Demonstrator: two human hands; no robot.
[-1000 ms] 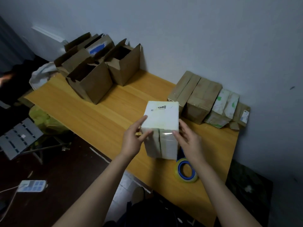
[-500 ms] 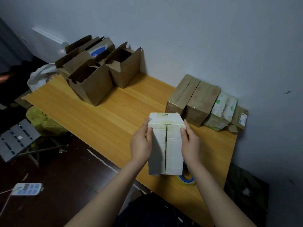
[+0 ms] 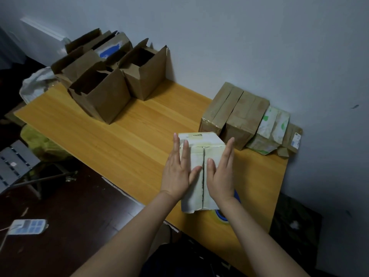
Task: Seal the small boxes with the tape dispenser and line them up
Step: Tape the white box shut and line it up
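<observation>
Hands | your left hand point(image 3: 177, 176) and right hand point(image 3: 220, 176) pressed flat on white cardboard box point(image 3: 201, 139) flaps | seam looks untaped | taped cardboard boxes point(image 3: 239, 116) lined up | open brown boxes point(image 3: 103, 96) left to seal

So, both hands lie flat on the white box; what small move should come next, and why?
Probably hold the flaps down with the left hand and send the right hand to the tape roll beside the white box: its centre seam looks closed but untaped.
</observation>
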